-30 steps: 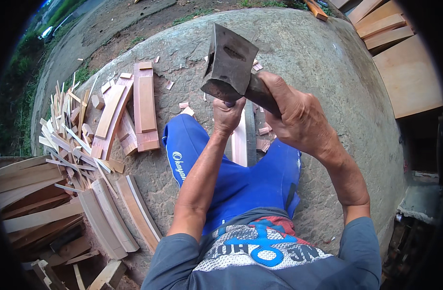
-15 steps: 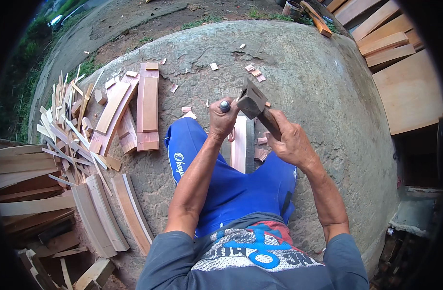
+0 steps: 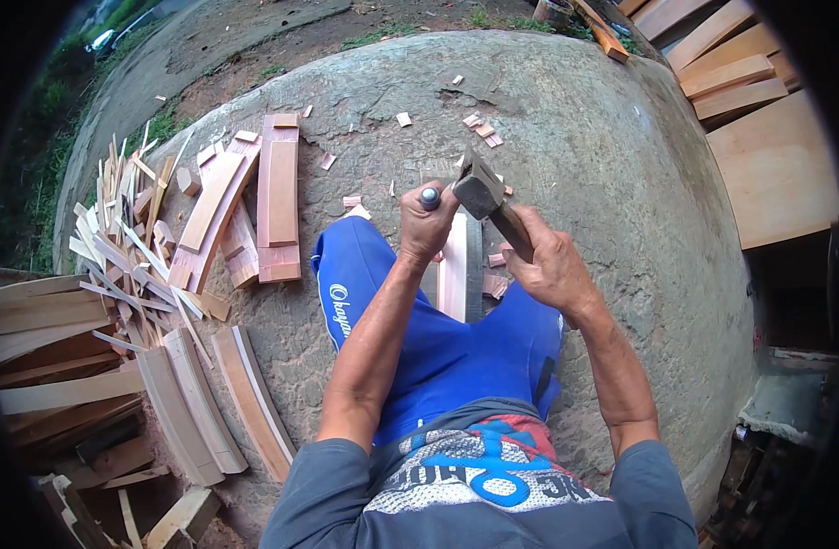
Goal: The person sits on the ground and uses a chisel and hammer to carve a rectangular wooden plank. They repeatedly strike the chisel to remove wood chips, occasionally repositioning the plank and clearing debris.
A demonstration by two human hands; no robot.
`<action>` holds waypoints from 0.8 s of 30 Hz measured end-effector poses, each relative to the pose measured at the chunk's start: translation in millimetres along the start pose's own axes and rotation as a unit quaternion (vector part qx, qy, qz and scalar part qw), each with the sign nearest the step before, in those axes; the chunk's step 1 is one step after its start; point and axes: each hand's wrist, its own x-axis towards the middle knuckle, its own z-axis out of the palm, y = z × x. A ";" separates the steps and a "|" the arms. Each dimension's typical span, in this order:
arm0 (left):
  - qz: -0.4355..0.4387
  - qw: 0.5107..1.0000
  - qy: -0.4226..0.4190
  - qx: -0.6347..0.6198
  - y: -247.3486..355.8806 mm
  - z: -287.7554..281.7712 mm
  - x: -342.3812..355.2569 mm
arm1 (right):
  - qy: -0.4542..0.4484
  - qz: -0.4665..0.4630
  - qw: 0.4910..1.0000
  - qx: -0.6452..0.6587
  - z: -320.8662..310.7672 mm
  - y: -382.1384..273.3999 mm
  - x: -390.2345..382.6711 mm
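My left hand [image 3: 426, 222] is closed around an upright chisel [image 3: 430, 197]. Only its capped handle end shows above the fist; the blade is hidden below. My right hand [image 3: 554, 265] grips the wooden handle of a hammer [image 3: 479, 189], whose dark metal head is beside the chisel's top, at the left thumb. Under the hands, a pale pinkish wood piece [image 3: 453, 274] lies between my blue-clad legs, next to a grey strip [image 3: 474, 284]. Its far end is partly covered by the hands and hammer.
Several curved wood pieces [image 3: 278, 188] lie on the concrete to the left, near a heap of offcuts [image 3: 136, 242]. More curved pieces [image 3: 255, 398] rest nearer me. Small wood chips [image 3: 481, 130] are scattered ahead. Boards [image 3: 772, 174] stand at the right.
Very little differs. The view has shifted slightly, while both hands, the chisel and the hammer keep nearly the same places.
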 end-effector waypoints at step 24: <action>0.111 0.981 -0.041 0.151 -10.8 10.7 -22.5 | -0.035 -0.128 0.976 -0.174 -19.3 -42.8 6.5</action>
